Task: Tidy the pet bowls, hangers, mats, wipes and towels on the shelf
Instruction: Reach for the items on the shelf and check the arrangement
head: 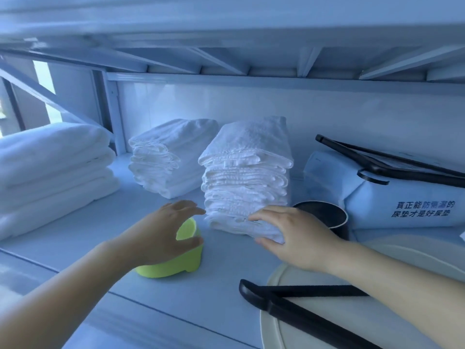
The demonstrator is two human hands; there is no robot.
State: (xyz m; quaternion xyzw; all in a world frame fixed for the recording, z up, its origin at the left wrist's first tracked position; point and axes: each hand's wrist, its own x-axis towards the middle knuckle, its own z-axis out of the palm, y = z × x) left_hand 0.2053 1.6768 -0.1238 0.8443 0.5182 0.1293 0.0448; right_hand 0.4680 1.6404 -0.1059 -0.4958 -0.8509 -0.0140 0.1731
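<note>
A tall stack of folded white towels (245,177) stands mid-shelf. My right hand (292,235) holds its lowest right corner, with fingers on the front and thumb below. A lime-green pet bowl (187,258) sits just left of the stack. My left hand (161,233) arches over it with fingers stretched toward the stack and thumb by the rim; no clear grip shows. A dark pet bowl (324,214) sits behind my right hand. Black hangers lie at the lower right (297,306) and on a pale blue pack of pet pads (392,202).
A second stack of white cloths (166,159) stands behind, and thick folded towels (50,167) fill the shelf's left end. Cream round mats (279,331) lie at the lower right under the hanger. The upper shelf's underside (226,61) hangs low overhead.
</note>
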